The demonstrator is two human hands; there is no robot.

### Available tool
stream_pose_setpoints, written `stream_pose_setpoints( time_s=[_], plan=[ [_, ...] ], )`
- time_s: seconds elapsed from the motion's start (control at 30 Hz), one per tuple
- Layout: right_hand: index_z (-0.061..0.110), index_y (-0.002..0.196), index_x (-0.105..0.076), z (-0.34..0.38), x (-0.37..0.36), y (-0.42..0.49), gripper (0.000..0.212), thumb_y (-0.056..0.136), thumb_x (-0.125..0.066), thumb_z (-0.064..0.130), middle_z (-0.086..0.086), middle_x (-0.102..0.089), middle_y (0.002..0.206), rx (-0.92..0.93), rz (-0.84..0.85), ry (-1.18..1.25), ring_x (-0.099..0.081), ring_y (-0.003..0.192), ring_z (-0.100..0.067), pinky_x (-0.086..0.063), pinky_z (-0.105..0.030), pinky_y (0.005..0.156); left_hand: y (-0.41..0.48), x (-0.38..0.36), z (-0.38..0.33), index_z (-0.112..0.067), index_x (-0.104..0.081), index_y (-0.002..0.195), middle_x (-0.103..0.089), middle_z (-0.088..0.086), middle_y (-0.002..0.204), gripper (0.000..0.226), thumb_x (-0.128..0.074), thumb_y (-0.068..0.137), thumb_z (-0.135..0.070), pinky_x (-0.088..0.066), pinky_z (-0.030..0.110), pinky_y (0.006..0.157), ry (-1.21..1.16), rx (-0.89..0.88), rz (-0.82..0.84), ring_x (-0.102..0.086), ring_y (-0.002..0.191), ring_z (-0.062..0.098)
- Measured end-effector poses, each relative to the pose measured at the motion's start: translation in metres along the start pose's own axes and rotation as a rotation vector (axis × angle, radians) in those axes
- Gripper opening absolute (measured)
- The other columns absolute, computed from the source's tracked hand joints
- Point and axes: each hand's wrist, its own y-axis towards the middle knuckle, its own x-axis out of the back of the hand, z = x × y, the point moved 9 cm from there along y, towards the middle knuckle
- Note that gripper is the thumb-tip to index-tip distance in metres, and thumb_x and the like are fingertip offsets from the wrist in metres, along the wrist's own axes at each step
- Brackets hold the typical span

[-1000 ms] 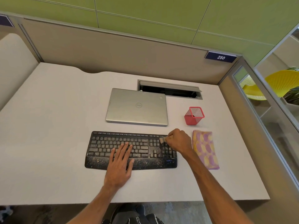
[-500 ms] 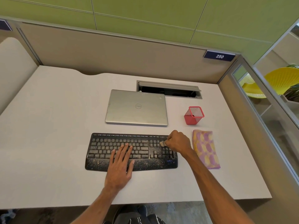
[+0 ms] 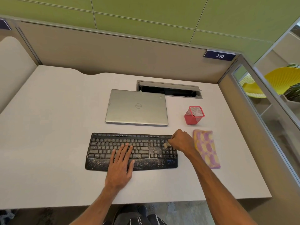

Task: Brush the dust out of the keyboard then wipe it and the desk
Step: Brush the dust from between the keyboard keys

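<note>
The keyboard (image 3: 103,148) lies near the front edge of the surface (image 3: 56,143), speckled with dust. The left hand (image 3: 121,166) rests flat on its middle keys, grip wide, fingers straight. The right hand (image 3: 182,141) is fisted over the number pad, its grip closed on a brush (image 3: 165,145). Only a pale, blurred tuft of bristles shows; the handle is hidden in the fist. The cloth (image 3: 207,148) lies just right of the keyboard, towards the right edge.
</note>
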Motion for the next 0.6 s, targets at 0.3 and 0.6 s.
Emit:
stream_pose_setpoints(
  time_s=[0.3, 0.6],
  plan=[
    [0.019, 0.098, -0.077, 0.0, -0.005, 0.001, 0.02, 0.084, -0.07, 0.033, 0.004, -0.072, 0.08, -0.004, 0.038, -0.02, -0.068, 0.073, -0.017, -0.057, -0.031, 0.067, 0.0, -0.001, 0.0, -0.021, -0.023, 0.175, -0.019, 0.003, 0.183, 0.069, -0.036, 0.114, -0.048, -0.016, 0.061, 0.136, 0.001, -0.002, 0.005, -0.011, 0.17, 0.02],
    [0.02, 0.104, -0.079, -0.003, -0.004, 0.003, 0.023, 0.087, -0.07, 0.033, 0.001, -0.076, 0.094, 0.003, 0.043, -0.012, -0.069, 0.083, -0.019, -0.053, -0.03, 0.068, 0.001, -0.003, 0.001, -0.021, -0.023, 0.175, -0.019, 0.003, 0.183, 0.069, -0.036, 0.114, -0.049, -0.014, 0.06, 0.136, 0.006, -0.001, 0.013, -0.011, 0.17, 0.02]
  ],
)
